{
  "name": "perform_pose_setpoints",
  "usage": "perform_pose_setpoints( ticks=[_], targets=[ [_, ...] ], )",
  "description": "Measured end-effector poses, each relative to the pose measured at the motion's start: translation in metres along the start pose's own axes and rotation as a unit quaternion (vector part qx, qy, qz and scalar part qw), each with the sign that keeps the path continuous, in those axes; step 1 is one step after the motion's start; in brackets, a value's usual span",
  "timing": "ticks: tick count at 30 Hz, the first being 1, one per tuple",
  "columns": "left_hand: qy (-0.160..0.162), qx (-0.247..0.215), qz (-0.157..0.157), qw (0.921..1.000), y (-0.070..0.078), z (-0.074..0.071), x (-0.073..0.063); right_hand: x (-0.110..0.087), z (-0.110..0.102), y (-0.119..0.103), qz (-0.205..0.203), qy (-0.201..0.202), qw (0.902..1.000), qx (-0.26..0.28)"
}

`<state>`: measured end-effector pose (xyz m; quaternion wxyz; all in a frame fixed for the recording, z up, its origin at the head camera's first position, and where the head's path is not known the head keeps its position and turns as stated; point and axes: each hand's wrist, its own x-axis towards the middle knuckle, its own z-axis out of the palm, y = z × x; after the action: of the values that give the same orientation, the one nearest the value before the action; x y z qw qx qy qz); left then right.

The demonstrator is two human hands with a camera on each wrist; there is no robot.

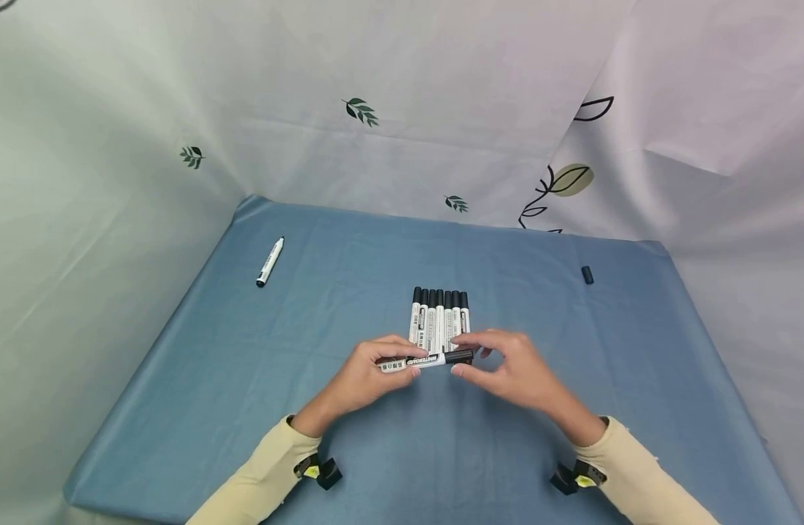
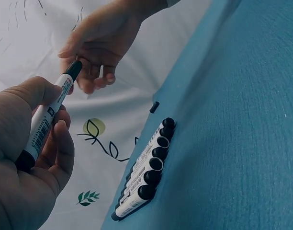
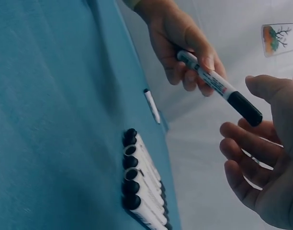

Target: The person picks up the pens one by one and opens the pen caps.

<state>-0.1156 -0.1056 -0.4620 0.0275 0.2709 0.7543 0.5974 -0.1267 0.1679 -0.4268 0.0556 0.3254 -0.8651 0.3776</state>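
Observation:
My left hand (image 1: 369, 368) grips a whiteboard marker (image 2: 46, 112) between thumb and fingers, its white barrel printed and its black cap (image 3: 244, 108) pointing toward my right hand. With thumb and fingers parted around the cap end, my right hand (image 1: 516, 368) holds nothing; the right wrist view shows a gap between its fingers and the cap. Just beyond both hands, a row of several white markers (image 1: 439, 321) lies side by side on the blue cloth, black caps facing away from me.
An uncapped marker (image 1: 270, 262) lies at the far left of the blue-covered table (image 1: 198, 350). A loose black cap (image 1: 587, 275) lies at the far right. Pale cloth walls (image 1: 402, 160) with leaf prints stand behind and at the sides.

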Motion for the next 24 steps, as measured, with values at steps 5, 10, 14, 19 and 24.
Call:
perform_pose_setpoints(
  ticks=[5,10,14,19,24],
  targets=[
    [-0.007,0.013,0.002,0.9999,-0.001,-0.0004,-0.001,-0.0022,0.0061,-0.0001,0.003,0.004,1.0,0.002],
    [-0.009,0.022,0.01,0.9997,-0.0011,-0.0009,-0.0017,-0.0032,0.0077,-0.0001,0.012,0.016,0.9998,0.008],
    [-0.012,0.024,0.01,0.9996,-0.0012,-0.0012,-0.0025,-0.0043,0.0083,0.0005,0.014,0.016,0.9997,0.009],
    [-0.013,0.024,0.004,0.9996,-0.0023,-0.0015,-0.0034,-0.0042,0.0085,0.0009,0.011,0.017,0.9997,0.01],
    [-0.02,0.021,-0.006,0.9996,-0.0035,-0.0015,-0.0048,-0.003,0.0064,-0.002,0.005,0.015,0.9998,0.011]
  ],
)
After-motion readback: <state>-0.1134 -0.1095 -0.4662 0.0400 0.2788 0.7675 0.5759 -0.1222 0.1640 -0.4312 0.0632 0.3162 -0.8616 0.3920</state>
